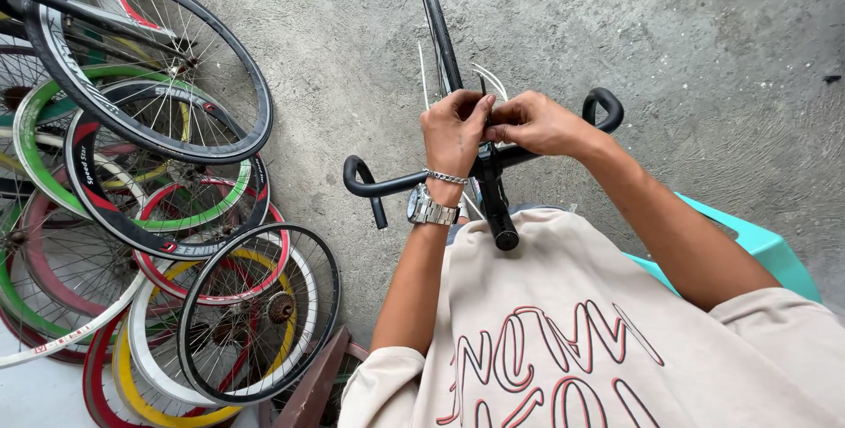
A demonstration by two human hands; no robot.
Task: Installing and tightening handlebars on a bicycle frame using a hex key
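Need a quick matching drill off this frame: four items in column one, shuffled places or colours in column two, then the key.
Column one:
1. wristwatch
2. handlebar
3. plastic chair
4. pile of wheels

Column two:
A. teal, at the person's right side
B. black, with curved drop ends, under both hands
C. on the concrete floor, rims of many colours
D. silver metal, on the left wrist

Pairs: 1-D, 2-B, 3-A, 4-C

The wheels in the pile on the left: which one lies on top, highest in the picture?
The large black-rimmed wheel with silver spokes; it overlaps the green one below it.
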